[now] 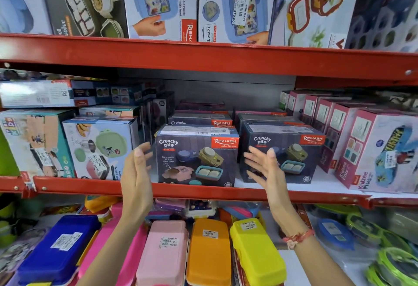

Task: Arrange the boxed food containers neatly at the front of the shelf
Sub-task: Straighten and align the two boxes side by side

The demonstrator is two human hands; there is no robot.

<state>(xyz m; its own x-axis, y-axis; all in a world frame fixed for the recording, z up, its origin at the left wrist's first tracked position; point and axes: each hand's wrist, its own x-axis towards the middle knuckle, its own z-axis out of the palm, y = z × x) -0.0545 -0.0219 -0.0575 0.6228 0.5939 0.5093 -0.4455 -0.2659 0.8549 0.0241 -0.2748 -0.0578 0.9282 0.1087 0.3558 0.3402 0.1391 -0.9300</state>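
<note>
Two dark "Crunchy bite" boxes stand side by side at the front of the middle red shelf [203,192]. The left box [196,157] sits between my hands; the right box [294,154] stands a small gap away, partly behind my right hand. More boxes of the same kind [200,119] line up behind them. My left hand [138,172] hovers open just left of the left box, palm facing it, not touching. My right hand [267,170], with a red thread bracelet on the wrist, is open with fingers spread in front of the gap between the two boxes.
A green-lidded lunch box carton [99,148] stands left of my left hand. Pink "Kidzee Plus" cartons [373,150] fill the right of the shelf. Larger cartons [158,3] line the upper shelf. Coloured plastic lunch boxes [210,249] lie on the shelf below.
</note>
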